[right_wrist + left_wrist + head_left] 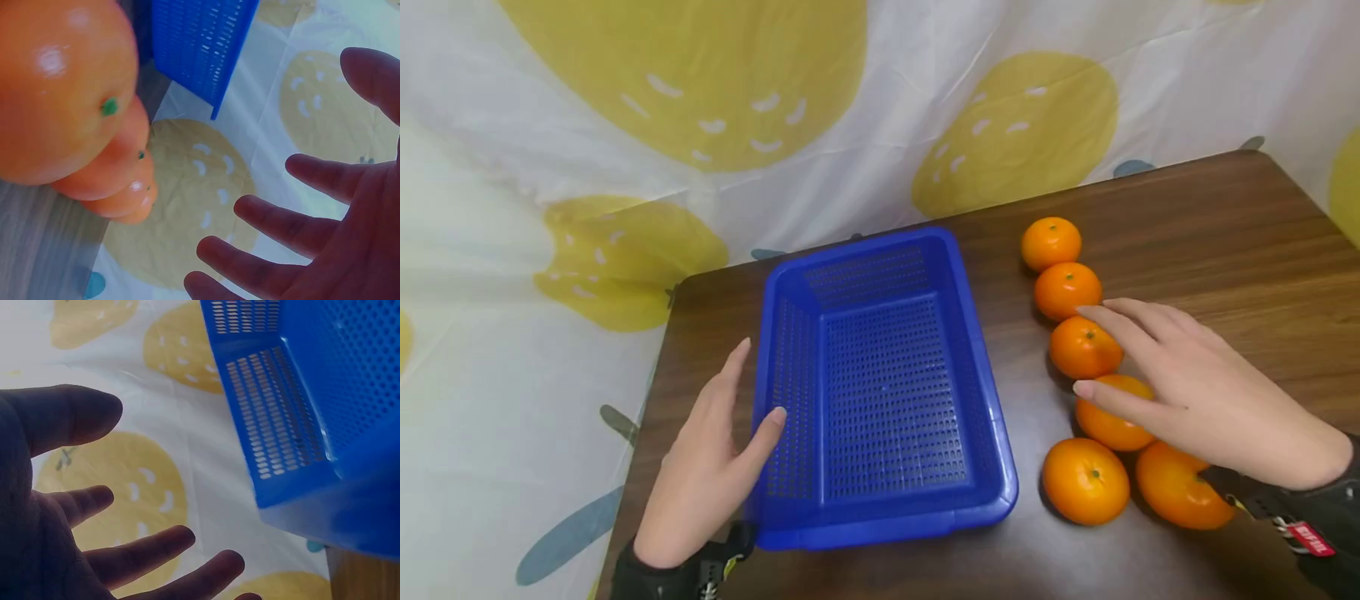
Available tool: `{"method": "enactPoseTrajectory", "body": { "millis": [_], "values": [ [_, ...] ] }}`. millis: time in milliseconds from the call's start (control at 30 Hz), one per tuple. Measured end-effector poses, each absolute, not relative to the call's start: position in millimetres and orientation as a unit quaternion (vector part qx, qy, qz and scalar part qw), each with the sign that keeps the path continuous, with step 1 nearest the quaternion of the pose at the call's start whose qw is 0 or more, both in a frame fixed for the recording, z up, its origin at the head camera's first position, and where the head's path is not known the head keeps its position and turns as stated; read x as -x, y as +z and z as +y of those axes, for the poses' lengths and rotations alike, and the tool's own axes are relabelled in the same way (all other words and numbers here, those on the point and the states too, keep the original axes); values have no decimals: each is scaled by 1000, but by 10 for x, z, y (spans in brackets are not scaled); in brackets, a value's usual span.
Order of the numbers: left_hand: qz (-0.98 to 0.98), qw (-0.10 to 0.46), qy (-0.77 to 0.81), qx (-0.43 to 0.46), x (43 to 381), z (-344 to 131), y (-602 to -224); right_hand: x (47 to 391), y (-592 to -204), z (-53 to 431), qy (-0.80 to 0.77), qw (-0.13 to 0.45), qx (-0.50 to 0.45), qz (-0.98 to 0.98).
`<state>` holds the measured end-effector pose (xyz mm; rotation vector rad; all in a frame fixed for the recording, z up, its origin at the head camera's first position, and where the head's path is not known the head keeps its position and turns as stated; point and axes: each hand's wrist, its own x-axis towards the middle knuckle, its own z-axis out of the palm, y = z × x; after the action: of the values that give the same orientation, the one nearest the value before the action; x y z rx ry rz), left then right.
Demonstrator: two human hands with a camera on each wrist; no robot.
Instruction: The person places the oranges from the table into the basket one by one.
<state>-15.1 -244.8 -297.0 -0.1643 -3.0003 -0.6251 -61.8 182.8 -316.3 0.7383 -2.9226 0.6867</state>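
Observation:
A blue perforated plastic basket stands on the table with nothing inside. My left hand is at its left side, fingers spread and thumb overlapping the rim in the head view; the left wrist view shows a gap between the fingers and the basket. To the basket's right, several oranges form a row running from a far orange to a near orange, with another orange beside it. Over the row hovers my right hand, its fingers extended and holding nothing. An orange looms large in the right wrist view.
The dark wooden table ends at the back against a hanging white cloth printed with yellow fruit shapes. Its left edge runs close beside my left hand. Black cuffs with straps surround both wrists.

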Motion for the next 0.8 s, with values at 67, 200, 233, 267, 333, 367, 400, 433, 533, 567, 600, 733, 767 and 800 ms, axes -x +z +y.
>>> {"method": "enactPoseTrajectory", "body": {
  "millis": [67,200,233,267,333,367,400,433,533,567,600,733,767,800],
  "values": [
    [-976,30,-207,52,136,-2481,-3009,616,-3176,1855,221,27,-236,-946],
    [-976,26,-213,40,98,-2548,-3063,610,-3208,1894,223,19,-228,-948],
    [-976,25,-214,35,90,-2562,-3073,605,-3217,1904,224,15,-226,-948],
    [-976,25,-215,31,83,-2574,-3082,599,-3226,1916,224,10,-223,-949],
    [-977,21,-211,22,69,-2591,-3103,583,-3247,1942,224,2,-216,-950],
    [-977,19,-212,19,65,-2598,-3116,576,-3259,1956,223,-1,-212,-951],
    [-977,17,-213,16,62,-2605,-3129,570,-3271,1968,223,-4,-208,-952],
    [-977,15,-213,14,61,-2611,-3145,564,-3284,1980,222,-7,-205,-953],
    [-976,9,-216,15,62,-2631,-3201,555,-3330,2002,222,-11,-195,-955],
    [-976,6,-218,16,65,-2639,-3222,552,-3346,2009,223,-11,-193,-955],
    [-975,4,-219,17,67,-2648,-3246,548,-3361,2017,225,-10,-192,-955],
    [-975,-12,-222,13,68,-2690,-3352,524,-3407,2056,235,-13,-183,-955],
    [-975,-16,-223,10,65,-2701,-3379,518,-3416,2068,236,-16,-180,-955],
    [-974,-20,-224,7,63,-2711,-3405,513,-3425,2079,237,-18,-178,-955]
  ]
}}
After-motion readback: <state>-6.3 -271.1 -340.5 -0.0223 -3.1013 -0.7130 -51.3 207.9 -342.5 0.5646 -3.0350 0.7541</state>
